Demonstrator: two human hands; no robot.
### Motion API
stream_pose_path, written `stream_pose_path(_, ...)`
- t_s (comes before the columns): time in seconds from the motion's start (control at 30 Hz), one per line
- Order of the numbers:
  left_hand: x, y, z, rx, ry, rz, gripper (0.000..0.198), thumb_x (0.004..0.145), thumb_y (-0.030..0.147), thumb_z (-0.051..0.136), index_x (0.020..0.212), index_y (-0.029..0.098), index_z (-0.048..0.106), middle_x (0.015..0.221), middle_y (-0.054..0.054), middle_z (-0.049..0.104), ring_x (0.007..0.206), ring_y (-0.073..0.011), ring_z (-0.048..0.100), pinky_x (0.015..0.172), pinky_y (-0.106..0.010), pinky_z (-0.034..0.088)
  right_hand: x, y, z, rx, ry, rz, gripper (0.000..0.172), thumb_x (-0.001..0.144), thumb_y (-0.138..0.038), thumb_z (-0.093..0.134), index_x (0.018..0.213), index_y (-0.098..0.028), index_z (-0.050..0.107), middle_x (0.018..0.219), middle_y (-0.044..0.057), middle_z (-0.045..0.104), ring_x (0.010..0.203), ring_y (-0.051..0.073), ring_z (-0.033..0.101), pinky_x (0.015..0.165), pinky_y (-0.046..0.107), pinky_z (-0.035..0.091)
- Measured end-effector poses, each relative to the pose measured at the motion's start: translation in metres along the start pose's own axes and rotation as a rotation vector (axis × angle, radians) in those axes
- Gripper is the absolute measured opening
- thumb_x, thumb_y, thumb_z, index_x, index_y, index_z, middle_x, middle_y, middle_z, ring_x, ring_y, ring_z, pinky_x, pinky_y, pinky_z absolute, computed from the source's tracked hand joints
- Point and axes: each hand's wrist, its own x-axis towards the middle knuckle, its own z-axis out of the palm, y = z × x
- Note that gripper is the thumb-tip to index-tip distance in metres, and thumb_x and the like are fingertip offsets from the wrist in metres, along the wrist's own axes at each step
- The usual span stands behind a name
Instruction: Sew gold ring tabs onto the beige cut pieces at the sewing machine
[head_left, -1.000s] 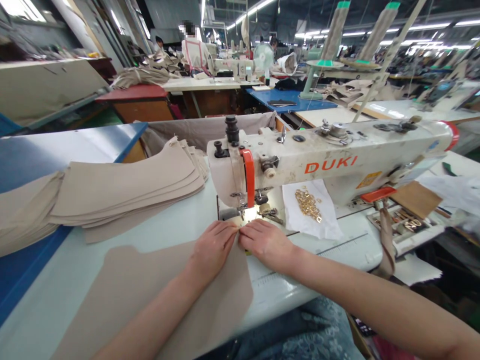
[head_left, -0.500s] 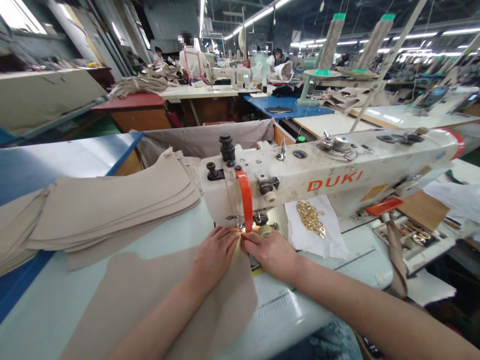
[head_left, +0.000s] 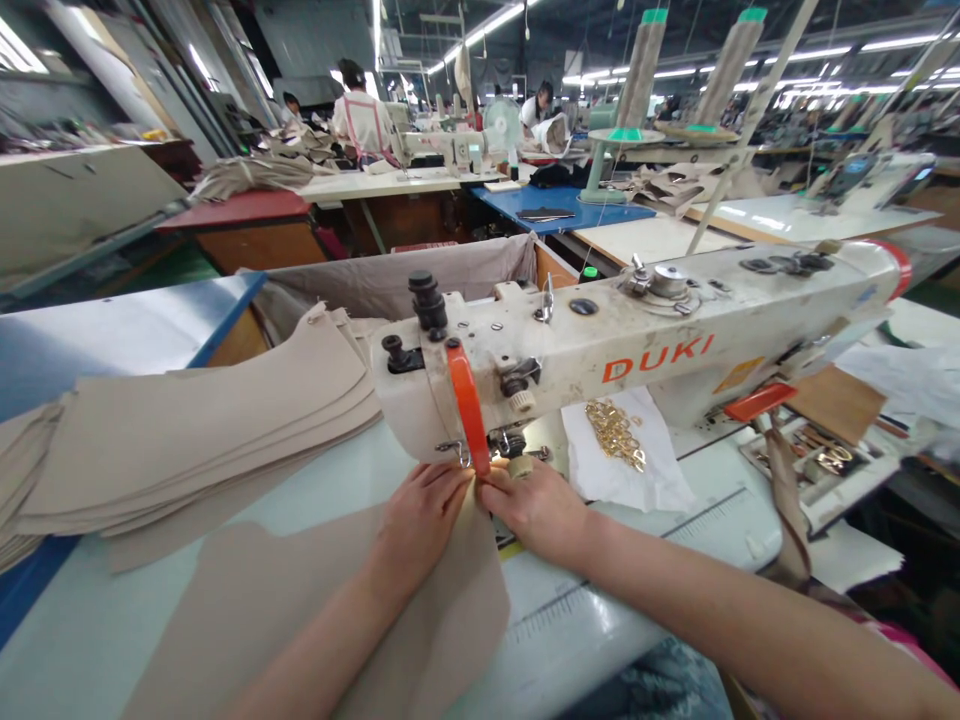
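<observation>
A beige fabric piece [head_left: 450,590] lies under the head of a white sewing machine [head_left: 555,345] and spreads over the table toward me. My left hand [head_left: 420,515] grips its far edge just left of the needle area, fingers bent and together. From the right, my right hand [head_left: 536,505] pinches the same edge, close to the left fingertips. A small lamp glows between both hands, behind the orange guard [head_left: 469,410]. The needle and the presser foot are mostly hidden by that guard and my fingers.
Stacked beige fabric pieces [head_left: 202,430] lie at the left. Gold metal rings [head_left: 615,435] rest on white cloth [head_left: 667,480] beside the machine. An open tray [head_left: 817,460] of small parts stands at the right. Thread cones [head_left: 641,75] rise behind; a person [head_left: 364,120] sits farther back.
The head view has turned slightly, so the machine and the fabric stack appear farther left. Both hands remain at the fabric edge by the needle area, with little visible movement of the fabric.
</observation>
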Motion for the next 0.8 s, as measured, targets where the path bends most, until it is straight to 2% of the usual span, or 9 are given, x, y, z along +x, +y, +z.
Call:
stream_pose_path(0.37,-0.0035,-0.004,0.0005,-0.015,-0.04,-0.03,0.042,0.096,0.031,0.031,0.082,0.018,0.068,0.078,-0.006,0.072,0.074,-0.0192,0.065,0.07,-0.032,0.056,0.0005,0.0004,-0.0003,-0.01,0.012,0.0,0.012,0.091,-0.013,0.049,0.084,-0.014,0.059,0.098,0.009,0.064,0.081,0.021,0.054,0.073,0.034,0.041)
stream_pose_path(0.5,-0.0031,-0.0042,0.0017,-0.044,-0.013,-0.053,0.038,0.095,0.031,0.035,0.081,0.018,0.068,0.079,-0.007,0.071,0.075,-0.0185,0.065,0.07,-0.03,0.056,0.0008,0.0001,0.0019,-0.009,0.01,0.006,0.012,0.092,-0.015,0.049,0.086,-0.014,0.059,0.099,0.01,0.064,0.083,0.022,0.055,0.075,0.035,0.042)
stream_pose_path(0.67,-0.0037,-0.0018,-0.0005,-0.082,-0.058,-0.074,0.034,0.094,0.027,0.037,0.089,0.018,0.069,0.088,-0.008,0.072,0.085,-0.0196,0.065,0.08,-0.036,0.056,-0.0021,-0.0016,-0.0015,-0.015,0.003,0.02,0.01,0.091,-0.015,0.051,0.089,-0.012,0.061,0.102,0.01,0.065,0.086,0.021,0.057,0.077,0.035,0.044)
stream_pose_path(0.8,-0.0084,0.0006,-0.002,-0.073,-0.107,-0.083,0.032,0.094,0.026,0.038,0.097,0.015,0.068,0.096,-0.01,0.072,0.095,-0.0214,0.064,0.087,-0.04,0.054,-0.0063,-0.0034,-0.0066,0.022,0.028,-0.022,0.009,0.091,-0.017,0.054,0.09,-0.012,0.062,0.104,0.009,0.066,0.096,0.02,0.057,0.084,0.032,0.044)
